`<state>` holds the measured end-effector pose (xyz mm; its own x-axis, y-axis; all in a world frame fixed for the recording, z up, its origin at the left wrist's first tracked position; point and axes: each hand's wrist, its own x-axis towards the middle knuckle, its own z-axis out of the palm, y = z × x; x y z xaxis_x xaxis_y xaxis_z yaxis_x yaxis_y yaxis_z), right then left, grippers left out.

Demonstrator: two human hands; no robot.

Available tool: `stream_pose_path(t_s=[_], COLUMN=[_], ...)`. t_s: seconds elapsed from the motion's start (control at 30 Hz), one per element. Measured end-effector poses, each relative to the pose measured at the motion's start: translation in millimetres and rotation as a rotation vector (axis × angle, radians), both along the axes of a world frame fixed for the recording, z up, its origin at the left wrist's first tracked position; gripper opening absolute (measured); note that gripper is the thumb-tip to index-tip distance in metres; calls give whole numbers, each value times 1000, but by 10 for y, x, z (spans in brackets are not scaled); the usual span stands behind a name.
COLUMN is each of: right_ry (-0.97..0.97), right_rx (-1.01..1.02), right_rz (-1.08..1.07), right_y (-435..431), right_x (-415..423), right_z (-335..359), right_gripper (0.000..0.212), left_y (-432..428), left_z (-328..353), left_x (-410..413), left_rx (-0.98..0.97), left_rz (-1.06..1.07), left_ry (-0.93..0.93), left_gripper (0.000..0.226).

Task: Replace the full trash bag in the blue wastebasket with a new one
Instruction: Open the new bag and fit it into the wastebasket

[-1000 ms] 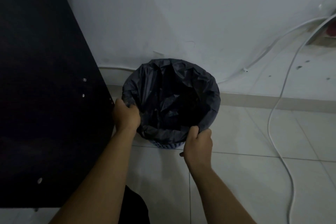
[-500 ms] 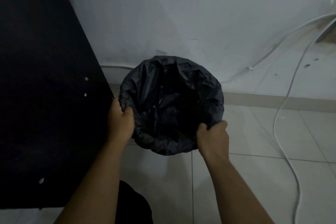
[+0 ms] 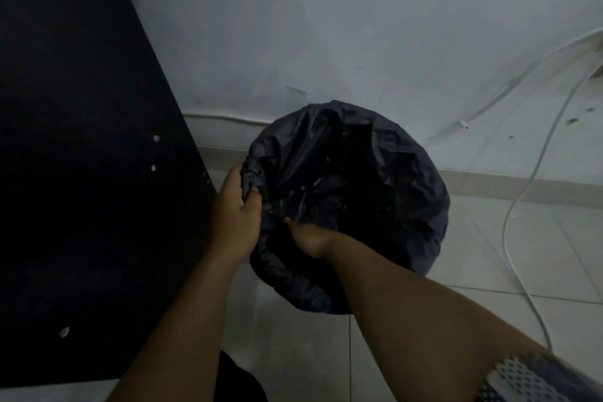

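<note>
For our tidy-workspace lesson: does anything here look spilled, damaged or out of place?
No spill shows. A white cable trails loose across the floor tiles at right, a trip risk. Dark marks spot the wall near it. The bag is bunched at its left rim where the left hand grips it.

A black trash bag point(image 3: 391, 173), crinkled and faintly glossy, stands open-mouthed on a tiled floor point(image 3: 489, 254) by a white wall point(image 3: 326, 26), draped so fully that the wastebasket beneath is hidden. The left hand point(image 3: 235, 209) grips its bunched left edge; the right hand point(image 3: 310, 238) reaches inside.
</note>
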<state>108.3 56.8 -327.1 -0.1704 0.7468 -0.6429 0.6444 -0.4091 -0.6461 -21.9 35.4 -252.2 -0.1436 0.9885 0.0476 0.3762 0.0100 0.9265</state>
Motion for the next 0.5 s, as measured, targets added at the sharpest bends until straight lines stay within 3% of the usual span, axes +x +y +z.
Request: stream_pose_path(t_s=[0.07,0.13,0.2,0.27,0.3,0.4,0.43,0.5], right_ry=[137,53,-152,-197,-172,12,-95,-95], right_rx=[-111,-126,81,220,274,224,273,242], right_rz=[-77,34,33,-160,-151,-43,64,-26], right_y=[-56,-65,73,220,286,394,400,505], right_x=[-55,-85,-111,-152,-172,-245,-218,-143], right_z=[-172,-266,-357,-288,-260,-184,-183,-293], right_gripper=[59,53,56,57,55,63,61,48], left_y=[-26,-38,-44,-44,-49,-79,-82,-75], left_z=[-22,-43,-62,-74,-76,-89,-89,-91], left_x=[2,-12,-33,-35,-28,-37,-63,-122], left_rx=[13,18,24,21,17,0,-4,-9], left_rz=[-17,-43,-59,-66,-71,-60,-42,-2], left_ry=[-4,2,7,8,2,-26,-39,-55], left_gripper=[34,36,39,40,41,43,43,41])
